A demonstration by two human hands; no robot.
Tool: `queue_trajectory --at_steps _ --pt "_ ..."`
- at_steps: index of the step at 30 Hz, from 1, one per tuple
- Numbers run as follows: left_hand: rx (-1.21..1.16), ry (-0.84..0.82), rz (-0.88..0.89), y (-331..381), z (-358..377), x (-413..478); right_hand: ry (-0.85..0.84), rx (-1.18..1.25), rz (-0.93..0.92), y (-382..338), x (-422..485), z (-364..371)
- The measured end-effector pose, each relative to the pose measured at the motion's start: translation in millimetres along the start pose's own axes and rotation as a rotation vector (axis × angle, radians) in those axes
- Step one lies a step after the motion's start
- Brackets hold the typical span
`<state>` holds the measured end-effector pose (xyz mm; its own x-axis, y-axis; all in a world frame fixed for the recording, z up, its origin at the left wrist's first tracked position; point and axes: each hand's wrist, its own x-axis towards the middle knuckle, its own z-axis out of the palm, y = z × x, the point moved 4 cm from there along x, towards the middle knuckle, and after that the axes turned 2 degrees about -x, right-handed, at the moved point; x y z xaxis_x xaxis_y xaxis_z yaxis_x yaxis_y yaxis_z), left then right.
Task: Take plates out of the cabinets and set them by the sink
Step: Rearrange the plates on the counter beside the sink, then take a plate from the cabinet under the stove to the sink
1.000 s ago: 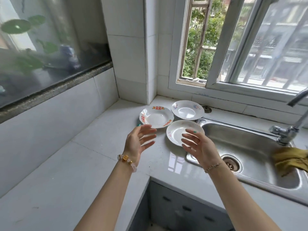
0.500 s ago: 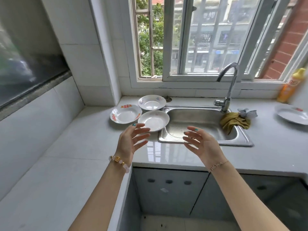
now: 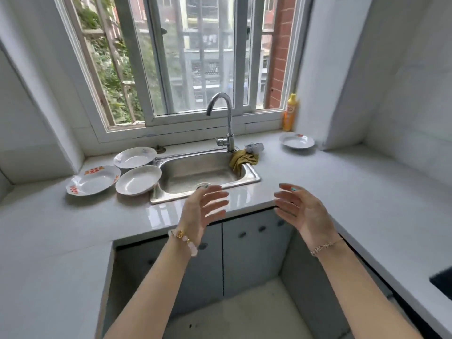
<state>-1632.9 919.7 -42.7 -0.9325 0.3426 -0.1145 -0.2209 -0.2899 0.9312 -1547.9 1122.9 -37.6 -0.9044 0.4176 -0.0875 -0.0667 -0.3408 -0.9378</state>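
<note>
Three white plates lie on the counter left of the steel sink (image 3: pixel 254 178): a red-patterned plate (image 3: pixel 93 183) farthest left, a plain plate (image 3: pixel 138 180) touching the sink's rim, and a blue-flowered plate (image 3: pixel 135 157) behind them. A fourth plate (image 3: pixel 296 140) rests on the counter at the back right. My left hand (image 3: pixel 203 211) and my right hand (image 3: pixel 302 210) hover open over the counter's front edge, palms facing each other, holding nothing. Below them are the grey cabinet doors (image 3: pixel 254 250), closed.
A curved tap (image 3: pixel 226 118) rises behind the sink, with an olive rag (image 3: pixel 242 159) draped over the sink's right rim. A yellow bottle (image 3: pixel 289 112) stands on the window sill. White counters (image 3: pixel 367 192) run along both sides, leaving a floor gap in front.
The view has swung right and pulled back, from the left corner to the whole sink. Both empty hands drew away from the plates toward the counter's front edge.
</note>
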Motion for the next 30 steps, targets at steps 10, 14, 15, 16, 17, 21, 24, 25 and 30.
queue_trajectory --at_steps 10,14,15,16,17,21,24,25,30 --pt "0.022 -0.311 -0.111 -54 147 -84 0.315 0.013 -0.114 -45 -139 -144" --pt "0.044 -0.515 -0.167 -76 220 -116 0.518 0.010 -0.192 -63 -207 -209" --pt "0.061 -0.572 -0.174 -83 239 -126 0.577 0.015 -0.210 -66 -226 -225" --pt "0.078 -0.626 -0.187 -90 257 -136 0.641 0.020 -0.225 -68 -246 -240" --pt "0.091 -0.672 -0.208 -98 274 -146 0.704 0.028 -0.238 -69 -266 -255" --pt "0.123 -0.818 -0.320 -138 323 -192 0.901 0.040 -0.249 -59 -341 -294" --pt "0.154 -0.909 -0.403 -167 346 -226 1.028 0.058 -0.245 -43 -388 -309" --pt "0.170 -0.934 -0.423 -175 351 -236 1.065 0.064 -0.240 -37 -401 -312" --pt "0.216 -1.003 -0.549 -218 368 -270 1.195 0.119 -0.192 2 -446 -319"
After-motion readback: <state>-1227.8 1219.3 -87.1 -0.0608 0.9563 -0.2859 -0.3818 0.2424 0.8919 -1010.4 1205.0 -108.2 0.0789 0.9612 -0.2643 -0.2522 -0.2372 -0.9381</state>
